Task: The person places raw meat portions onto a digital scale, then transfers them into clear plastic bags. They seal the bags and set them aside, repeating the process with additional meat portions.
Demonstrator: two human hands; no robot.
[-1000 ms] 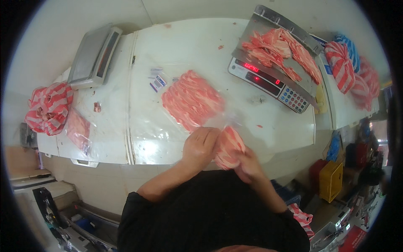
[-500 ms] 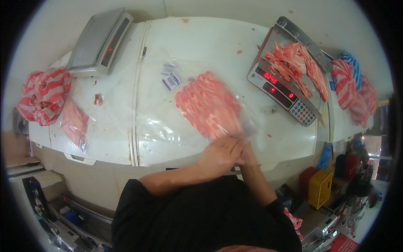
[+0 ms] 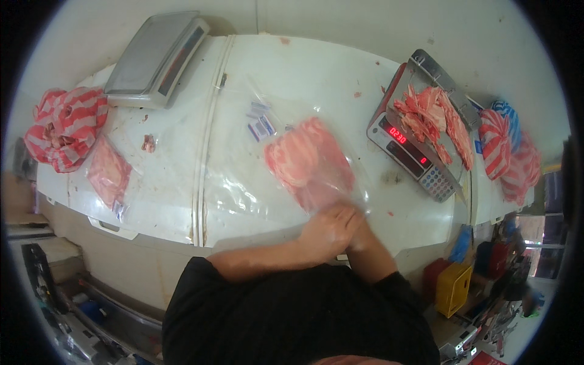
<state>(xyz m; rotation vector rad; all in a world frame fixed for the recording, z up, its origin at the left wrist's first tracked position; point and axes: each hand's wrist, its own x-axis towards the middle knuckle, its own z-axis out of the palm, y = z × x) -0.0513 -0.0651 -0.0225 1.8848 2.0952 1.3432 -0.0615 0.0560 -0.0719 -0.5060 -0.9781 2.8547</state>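
In the middle of the white worktop lies a clear plastic bag holding a flat layer of thin pink and white meat slices. My left hand is closed at the bag's near end, with its fingers curled over the plastic. Crossing beneath it from the right, my right hand meets the same spot. The left hand covers most of the right one's fingers, so their grip is hidden. Small blue and white labels sit beside the bag's upper left.
At the right, a lit digital scale bears raw meat strips. Another scale stands at the back left. Red-striped bags and a smaller bag of meat lie at the left. More striped bags are beyond the right scale.
The whole view has shifted slightly, so the worktop sits lower. Both hands stay together at the bag's near end. The pale patch across the bagged meat has moved to its upper left.
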